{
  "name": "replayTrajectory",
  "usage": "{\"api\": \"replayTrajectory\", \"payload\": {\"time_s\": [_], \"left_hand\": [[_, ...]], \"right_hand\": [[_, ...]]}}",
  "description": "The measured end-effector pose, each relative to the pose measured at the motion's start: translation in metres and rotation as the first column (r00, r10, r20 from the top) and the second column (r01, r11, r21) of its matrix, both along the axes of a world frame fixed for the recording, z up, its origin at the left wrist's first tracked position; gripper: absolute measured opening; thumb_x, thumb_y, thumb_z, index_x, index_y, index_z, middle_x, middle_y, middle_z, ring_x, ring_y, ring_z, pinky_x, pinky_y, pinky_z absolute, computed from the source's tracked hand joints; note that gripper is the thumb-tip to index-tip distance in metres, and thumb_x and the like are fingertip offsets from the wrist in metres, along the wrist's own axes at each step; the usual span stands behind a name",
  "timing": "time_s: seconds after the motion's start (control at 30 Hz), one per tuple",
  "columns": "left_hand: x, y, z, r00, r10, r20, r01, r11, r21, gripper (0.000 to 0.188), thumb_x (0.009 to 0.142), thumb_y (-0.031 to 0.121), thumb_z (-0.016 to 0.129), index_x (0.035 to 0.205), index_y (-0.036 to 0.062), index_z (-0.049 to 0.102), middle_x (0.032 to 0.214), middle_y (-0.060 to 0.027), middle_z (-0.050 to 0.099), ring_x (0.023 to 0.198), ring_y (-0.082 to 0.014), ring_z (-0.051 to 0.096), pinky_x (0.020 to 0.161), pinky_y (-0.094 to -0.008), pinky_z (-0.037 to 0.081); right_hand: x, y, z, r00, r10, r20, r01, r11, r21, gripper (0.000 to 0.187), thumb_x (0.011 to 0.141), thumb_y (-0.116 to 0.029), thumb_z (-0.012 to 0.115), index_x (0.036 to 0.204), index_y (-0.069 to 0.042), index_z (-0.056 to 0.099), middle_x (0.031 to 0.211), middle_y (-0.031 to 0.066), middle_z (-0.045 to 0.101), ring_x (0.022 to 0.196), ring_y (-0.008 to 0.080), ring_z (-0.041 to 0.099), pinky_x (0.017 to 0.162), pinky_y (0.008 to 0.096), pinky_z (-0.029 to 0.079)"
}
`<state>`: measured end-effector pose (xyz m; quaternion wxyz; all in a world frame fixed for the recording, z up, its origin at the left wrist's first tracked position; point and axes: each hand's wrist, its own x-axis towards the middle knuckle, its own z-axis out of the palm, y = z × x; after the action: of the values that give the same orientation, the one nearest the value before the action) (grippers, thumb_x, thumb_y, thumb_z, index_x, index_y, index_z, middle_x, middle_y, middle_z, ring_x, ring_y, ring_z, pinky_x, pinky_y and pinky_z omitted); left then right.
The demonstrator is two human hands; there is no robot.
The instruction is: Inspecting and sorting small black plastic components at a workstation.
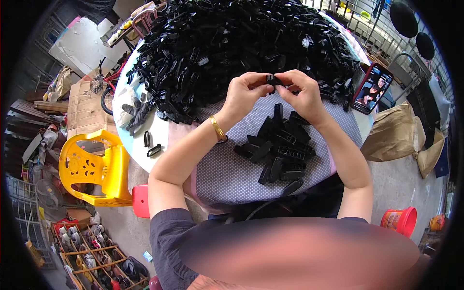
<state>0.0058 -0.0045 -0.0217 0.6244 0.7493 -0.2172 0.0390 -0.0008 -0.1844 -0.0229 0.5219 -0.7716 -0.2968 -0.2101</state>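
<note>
Over the near part of the round table, my left hand (242, 95) and my right hand (305, 96) meet with thumbs and fingertips pinched together. Between them is a small black plastic piece (270, 78), mostly covered by the fingers, so its exact kind does not show. Just below my hands, a loose group of similar black pieces (285, 140) lies on a grey dotted cloth (222, 169). They are elongated, and some look like slotted frames. Beyond my hands rises a large heap of black pieces (232, 43).
A phone (371, 88) showing a picture stands at the table's right. Two black frames (151, 145) and dark gloves (139, 113) lie on the left. A yellow chair (113, 169), red stool (140, 201), red bucket (400, 221) and shoe rack (99, 251) surround the table.
</note>
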Motion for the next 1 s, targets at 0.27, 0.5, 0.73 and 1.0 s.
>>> {"api": "replayTrajectory", "payload": {"time_s": [0.27,0.5,0.73,1.0], "left_hand": [[-0.004,-0.004,0.000,0.993,-0.006,-0.115,-0.013,0.986,-0.164,0.027,0.083,0.004,0.063,0.110,0.0004,0.062,0.099,-0.0113,0.066,0.083,-0.0155,0.064,0.078,-0.0264,0.052],[0.002,-0.001,0.005,0.986,-0.148,-0.078,0.119,0.948,-0.295,0.023,0.085,0.009,0.062,0.106,0.0012,0.065,0.097,-0.0102,0.066,0.083,-0.0136,0.061,0.075,-0.0234,0.051],[0.001,0.004,0.011,0.973,-0.231,0.006,0.224,0.934,-0.278,0.019,0.085,0.008,0.061,0.102,0.0008,0.066,0.093,-0.0087,0.067,0.084,-0.0150,0.063,0.076,-0.0246,0.051],[-0.036,-0.011,0.032,0.855,-0.458,0.244,0.304,0.823,0.480,0.034,0.069,0.015,0.076,0.101,0.0073,0.067,0.090,-0.0095,0.068,0.077,-0.0194,0.063,0.069,-0.0299,0.049]], "right_hand": [[-0.004,0.007,-0.002,0.987,-0.086,0.136,0.094,0.994,-0.052,0.022,0.074,-0.005,0.069,0.095,0.000,0.063,0.089,0.0096,0.062,0.076,0.0186,0.063,0.063,0.0242,0.051],[0.000,0.004,-0.008,0.984,-0.150,-0.095,0.143,0.987,-0.071,0.027,0.075,-0.016,0.072,0.096,0.000,0.064,0.086,0.0113,0.062,0.073,0.0187,0.061,0.062,0.0269,0.049],[-0.008,0.004,0.002,0.996,-0.004,-0.091,-0.005,0.995,-0.098,0.030,0.075,-0.020,0.072,0.096,0.001,0.065,0.077,0.0106,0.064,0.063,0.0189,0.058,0.058,0.0269,0.045],[0.002,-0.071,0.034,0.891,-0.409,-0.197,0.103,0.605,-0.790,0.039,0.058,-0.027,0.079,0.083,-0.002,0.063,0.070,0.0107,0.062,0.064,0.0229,0.061,0.059,0.0316,0.047]]}}
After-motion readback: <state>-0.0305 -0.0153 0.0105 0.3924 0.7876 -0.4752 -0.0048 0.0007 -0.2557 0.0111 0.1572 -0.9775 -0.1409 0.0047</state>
